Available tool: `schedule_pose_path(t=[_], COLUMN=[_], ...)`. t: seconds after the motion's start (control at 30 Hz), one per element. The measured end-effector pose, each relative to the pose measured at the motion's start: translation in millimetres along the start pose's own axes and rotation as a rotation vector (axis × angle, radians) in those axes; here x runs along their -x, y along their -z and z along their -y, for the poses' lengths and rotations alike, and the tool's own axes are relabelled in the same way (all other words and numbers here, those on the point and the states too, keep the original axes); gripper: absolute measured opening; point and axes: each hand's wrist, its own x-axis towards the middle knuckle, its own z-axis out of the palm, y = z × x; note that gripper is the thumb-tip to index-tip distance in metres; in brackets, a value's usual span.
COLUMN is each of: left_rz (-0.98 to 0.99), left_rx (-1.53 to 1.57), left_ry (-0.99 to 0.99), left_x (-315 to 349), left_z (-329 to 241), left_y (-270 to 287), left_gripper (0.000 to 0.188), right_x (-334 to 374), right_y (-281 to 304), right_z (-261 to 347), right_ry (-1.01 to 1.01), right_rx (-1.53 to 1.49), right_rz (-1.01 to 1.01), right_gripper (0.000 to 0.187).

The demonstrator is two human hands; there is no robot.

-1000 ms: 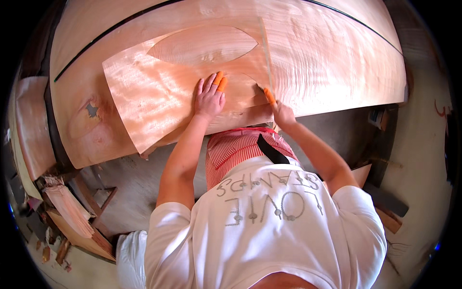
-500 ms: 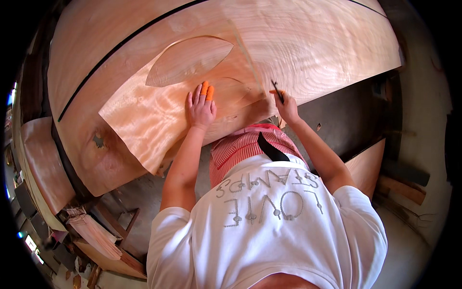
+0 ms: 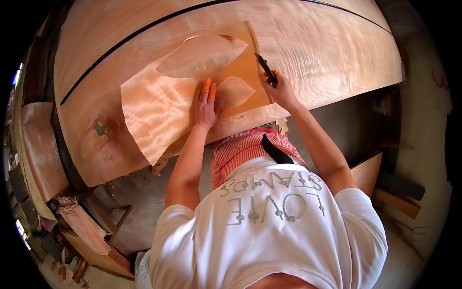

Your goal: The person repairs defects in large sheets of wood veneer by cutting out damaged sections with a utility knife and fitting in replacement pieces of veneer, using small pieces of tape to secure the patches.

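My left hand (image 3: 207, 110) lies flat, fingers stretched out, on a thin sheet of pale wood veneer (image 3: 159, 106); two fingers wear orange finger covers. My right hand (image 3: 280, 90) grips a dark utility knife (image 3: 266, 70), its tip by the darker strip (image 3: 254, 39) along the right edge of an orange-brown sheet (image 3: 257, 89). A large leaf-shaped opening (image 3: 202, 57) shows in the veneer's far part. Just right of my left fingers is a smaller pale leaf shape (image 3: 235, 91); whether it is a hole or a loose piece I cannot tell.
Everything lies on a broad veneer-covered surface (image 3: 327, 58) with a long black strip (image 3: 139, 32) across its far side. A ragged hole (image 3: 100, 129) marks its left part. Veneer offcuts (image 3: 86, 226) sit low on the left, and a wooden board (image 3: 366, 172) leans at right.
The veneer has shifted right, and more orange-brown sheet shows at its right edge. My right hand has moved away from my body and slightly left with the knife. My left hand has slid slightly right.
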Motion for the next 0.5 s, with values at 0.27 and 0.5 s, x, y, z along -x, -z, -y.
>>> schedule_pose_path(t=[0.27, 0.5], left_rz=[0.106, -0.104], left_rx=[-0.289, -0.482], left_ry=[-0.138, -0.043], left_x=[54, -31], left_z=[22, 47], left_y=[45, 55], left_gripper=[0.063, 0.04], right_x=[-21, -55], right_y=[7, 26], right_z=[73, 54], right_ry=[0.138, 0.124], right_rx=[-0.319, -0.939], right_rz=[0.054, -0.015], right_gripper=[0.027, 0.034])
